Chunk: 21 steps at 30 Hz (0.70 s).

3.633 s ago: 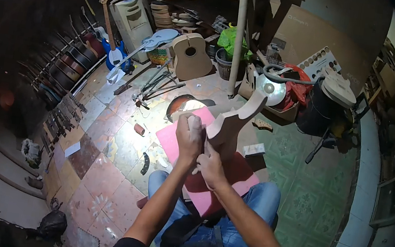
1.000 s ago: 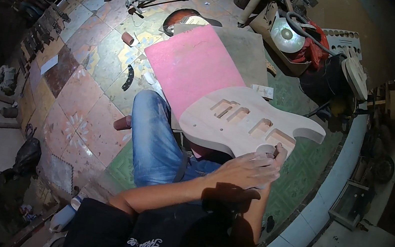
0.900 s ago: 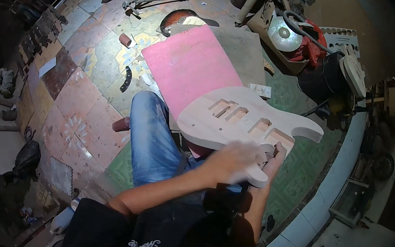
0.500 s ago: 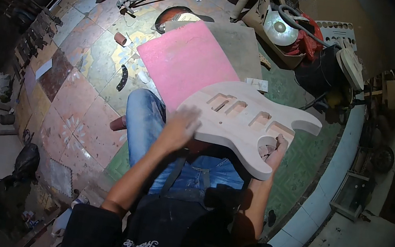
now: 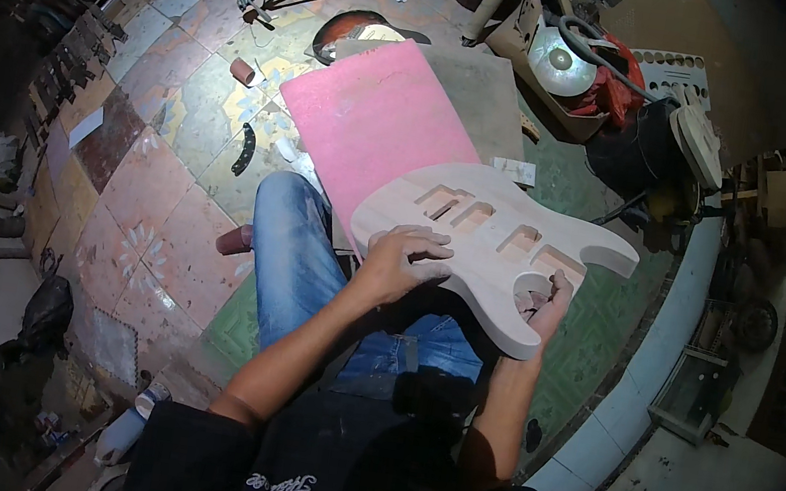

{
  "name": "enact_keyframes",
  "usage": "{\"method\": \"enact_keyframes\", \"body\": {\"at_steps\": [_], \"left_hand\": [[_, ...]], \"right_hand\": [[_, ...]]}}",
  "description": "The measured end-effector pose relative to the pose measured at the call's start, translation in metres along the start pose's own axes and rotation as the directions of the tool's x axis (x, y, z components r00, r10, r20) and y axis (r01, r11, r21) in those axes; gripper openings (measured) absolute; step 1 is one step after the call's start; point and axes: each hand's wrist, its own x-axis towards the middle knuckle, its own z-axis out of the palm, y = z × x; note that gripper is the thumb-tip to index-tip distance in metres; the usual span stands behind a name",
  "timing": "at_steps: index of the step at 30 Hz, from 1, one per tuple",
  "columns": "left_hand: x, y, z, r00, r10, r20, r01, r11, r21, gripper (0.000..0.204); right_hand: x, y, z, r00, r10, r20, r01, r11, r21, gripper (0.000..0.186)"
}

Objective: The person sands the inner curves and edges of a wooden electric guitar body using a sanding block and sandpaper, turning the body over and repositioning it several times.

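Observation:
A bare, pale wooden electric guitar body (image 5: 543, 211) lies tilted across my lap, with several routed cavities in its upper face and two horns toward the right. My right hand (image 5: 547, 312) grips it by the neck end, between the horns; the thumb shows on top, and most of the fingers are hidden beneath. Near the closest edge, my left hand (image 5: 403, 262) rests on the face with its fingers stretched out. No tool shows in that hand. Under the body's far left side is a pink flat sheet (image 5: 380, 123).
A grey board (image 5: 485, 88) lies beyond the pink sheet. On the tiled floor are a brown roll (image 5: 243, 72) and a dark curved strip (image 5: 245, 149). A box (image 5: 557, 113) of odds and ends and a black bucket (image 5: 633, 144) stand at the far right.
My left hand has moved right, from the body's left end onto its face near the closest edge. The right hand keeps its grip, and the body has hardly moved.

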Motion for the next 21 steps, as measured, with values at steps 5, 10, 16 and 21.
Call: {"method": "enact_keyframes", "body": {"at_steps": [5,10,16,21], "left_hand": [[0.003,-0.011,-0.014,0.991,-0.020,0.129,0.038,0.991,-0.132,0.029],[0.003,-0.023,-0.034,0.997,-0.003,0.077,0.008,0.997,-0.071,0.031],[0.008,-0.021,-0.050,0.986,0.103,-0.134,-0.089,0.990,0.107,0.028],[0.004,0.020,-0.013,0.846,0.417,-0.333,-0.218,0.840,0.497,0.037]], "right_hand": [[0.006,-0.002,-0.007,0.993,0.020,0.116,-0.025,0.999,0.039,0.035],[0.020,-0.002,-0.010,0.996,-0.015,0.090,0.015,1.000,0.001,0.041],[0.050,-0.013,-0.006,0.983,-0.046,0.180,0.034,0.997,0.068,0.046],[0.083,-0.023,-0.011,0.973,-0.007,0.230,-0.019,0.993,0.112,0.048]]}}
